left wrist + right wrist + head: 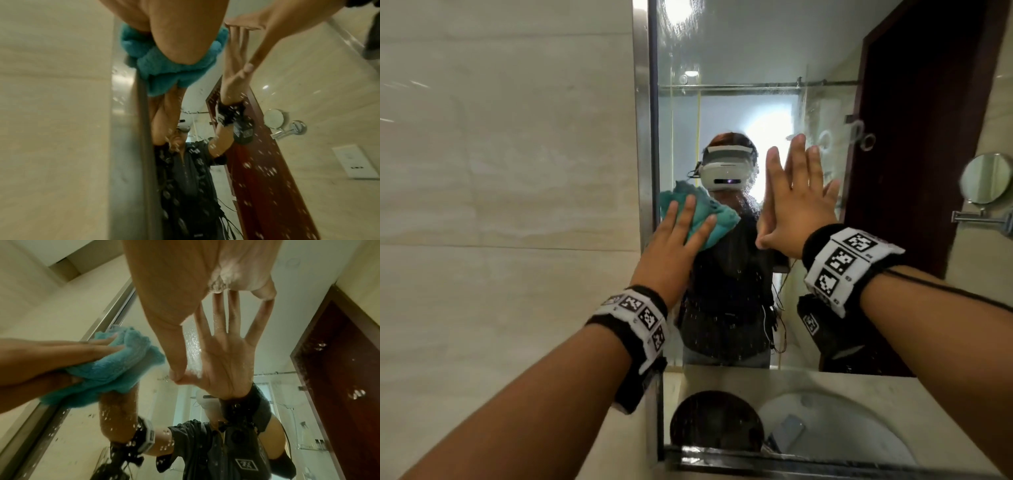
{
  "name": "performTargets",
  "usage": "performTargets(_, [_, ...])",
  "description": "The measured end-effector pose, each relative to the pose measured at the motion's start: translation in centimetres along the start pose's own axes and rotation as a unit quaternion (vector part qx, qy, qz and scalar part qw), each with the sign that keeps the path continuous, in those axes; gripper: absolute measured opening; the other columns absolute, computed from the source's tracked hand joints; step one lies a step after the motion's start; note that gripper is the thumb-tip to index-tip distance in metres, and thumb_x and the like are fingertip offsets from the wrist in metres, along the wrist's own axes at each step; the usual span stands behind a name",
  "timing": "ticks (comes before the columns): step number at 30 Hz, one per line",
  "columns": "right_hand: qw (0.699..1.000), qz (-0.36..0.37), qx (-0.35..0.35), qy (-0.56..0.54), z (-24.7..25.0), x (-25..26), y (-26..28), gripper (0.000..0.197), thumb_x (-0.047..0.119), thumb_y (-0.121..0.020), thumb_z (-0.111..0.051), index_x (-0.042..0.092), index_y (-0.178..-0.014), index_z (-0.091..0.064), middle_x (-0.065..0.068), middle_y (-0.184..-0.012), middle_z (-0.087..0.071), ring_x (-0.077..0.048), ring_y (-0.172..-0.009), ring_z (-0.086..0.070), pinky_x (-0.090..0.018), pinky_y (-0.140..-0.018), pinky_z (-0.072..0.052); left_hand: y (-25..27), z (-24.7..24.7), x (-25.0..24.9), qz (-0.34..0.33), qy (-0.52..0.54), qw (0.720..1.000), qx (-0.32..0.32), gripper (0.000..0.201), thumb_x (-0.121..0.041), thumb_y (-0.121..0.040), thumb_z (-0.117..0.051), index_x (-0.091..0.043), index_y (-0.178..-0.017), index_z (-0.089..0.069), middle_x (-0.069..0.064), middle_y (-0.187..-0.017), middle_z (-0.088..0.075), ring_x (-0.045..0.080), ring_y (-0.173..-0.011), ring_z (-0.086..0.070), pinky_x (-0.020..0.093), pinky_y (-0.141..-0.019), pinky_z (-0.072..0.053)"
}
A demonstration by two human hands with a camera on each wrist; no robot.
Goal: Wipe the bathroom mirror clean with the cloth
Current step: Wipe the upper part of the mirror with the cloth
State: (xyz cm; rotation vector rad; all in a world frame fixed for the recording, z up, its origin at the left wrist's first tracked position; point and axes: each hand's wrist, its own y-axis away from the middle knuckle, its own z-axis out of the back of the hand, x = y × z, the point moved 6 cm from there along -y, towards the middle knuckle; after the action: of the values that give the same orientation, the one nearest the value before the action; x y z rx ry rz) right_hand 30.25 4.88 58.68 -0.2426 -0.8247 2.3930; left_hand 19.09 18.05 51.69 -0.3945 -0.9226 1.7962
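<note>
While our left hand (671,245) presses the teal cloth (710,219) flat against the mirror (750,68) near its left metal frame (644,137), fingers (690,212) straight and slightly spread over the bunched fabric, our right hand (799,209) lies palm-flat on the glass just beside it, fingers extended and apart. Water droplets speckle the mirror below both hands. A small round mirror (985,183) hangs on the right wall.

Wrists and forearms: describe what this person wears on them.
Both forearms are bare, without sleeves. The left wrist band and right wrist band are black straps carrying white panels printed with black square tag markers. A thin black cable runs along the right forearm.
</note>
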Motion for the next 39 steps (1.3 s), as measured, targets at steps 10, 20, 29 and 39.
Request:
performTargets(10, [1.0, 0.003, -0.009, -0.004, -0.2, -0.2, -0.1, 0.133, 0.033, -0.066, -0.082, 0.025, -0.144, 0.026, -0.006, -0.148, 0.038, -0.027, -0.137, 0.03, -0.064, -0.11, -0.001, -0.6, 0.2, -1.9, 0.013, 0.016, 1.0, -0.007, 0.067, -0.022, -0.097, -0.045, -0.027, -0.15, -0.004, 0.007, -0.155, 0.019, 0.026, -0.14, 0.02, 0.046, -0.118, -0.008])
performTargets(20, [1.0, -0.002, -0.008, -0.008, -0.3, -0.2, -0.2, 0.135, 0.034, -0.065, -0.083, 0.025, -0.144, 0.026, -0.006, -0.148, 0.038, -0.028, -0.137, 0.03, -0.064, -0.11, -0.001, -3.2, 2.4, -0.7, -0.02, 0.069, 0.993, -0.089, 0.052, -0.018, -0.091, -0.057, -0.024, -0.14, -0.042, 0.006, -0.154, -0.025, 0.027, -0.141, -0.022, 0.042, -0.115, -0.024])
performTargets(29, [0.999, 0.0, -0.032, 0.0, -0.4, -0.4, -0.4, 0.13, 0.03, -0.067, -0.081, 0.024, -0.146, 0.023, -0.007, -0.15, 0.034, -0.028, -0.138, 0.028, -0.065, -0.109, -0.003, 1.2, -2.3, -4.4, -0.198, 0.021, 0.976, -0.084, 0.06, -0.008, -0.065, -0.079, -0.017, -0.122, -0.062, 0.01, -0.127, -0.059, 0.035, -0.112, -0.058, 0.051, -0.091, -0.048])
performTargets(39, [1.0, 0.002, -0.025, 0.002, -0.4, -0.3, -0.2, 0.134, 0.034, -0.064, -0.084, 0.024, -0.145, 0.023, -0.007, -0.15, 0.034, -0.028, -0.139, 0.028, -0.064, -0.11, -0.002, 4.2, -4.3, -5.3, -0.177, 0.026, 0.98, -0.086, 0.066, -0.001, -0.06, -0.082, -0.016, -0.121, -0.063, 0.009, -0.134, -0.055, 0.032, -0.119, -0.054, 0.051, -0.099, -0.039])
